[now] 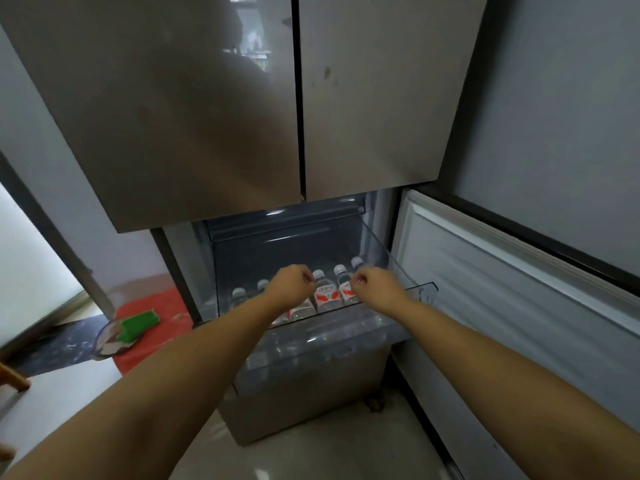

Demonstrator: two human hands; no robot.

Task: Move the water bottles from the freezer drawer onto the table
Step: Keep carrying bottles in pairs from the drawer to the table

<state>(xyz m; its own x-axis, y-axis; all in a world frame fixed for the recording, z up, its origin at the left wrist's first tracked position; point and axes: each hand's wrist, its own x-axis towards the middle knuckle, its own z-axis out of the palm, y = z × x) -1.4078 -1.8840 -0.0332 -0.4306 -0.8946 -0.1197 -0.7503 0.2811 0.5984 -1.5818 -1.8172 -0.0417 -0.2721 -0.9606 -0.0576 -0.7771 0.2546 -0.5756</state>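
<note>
The clear freezer drawer (420, 292) is pulled out from under the fridge's upper doors. A row of several small water bottles (325, 294) with white caps and red-and-white labels stands along its front. My left hand (289, 285) hovers over the middle of the row with fingers curled, and it hides whatever bottle is beneath it. My right hand (375, 284) hovers with curled fingers just right of the bottles, near the drawer's right front corner. Nothing shows in either hand.
The freezer door (502, 289) stands open on the right. A second clear drawer (311, 344) sits below the first. On the left floor lie a red mat (152, 337) and a dustpan with a green brush (136, 327).
</note>
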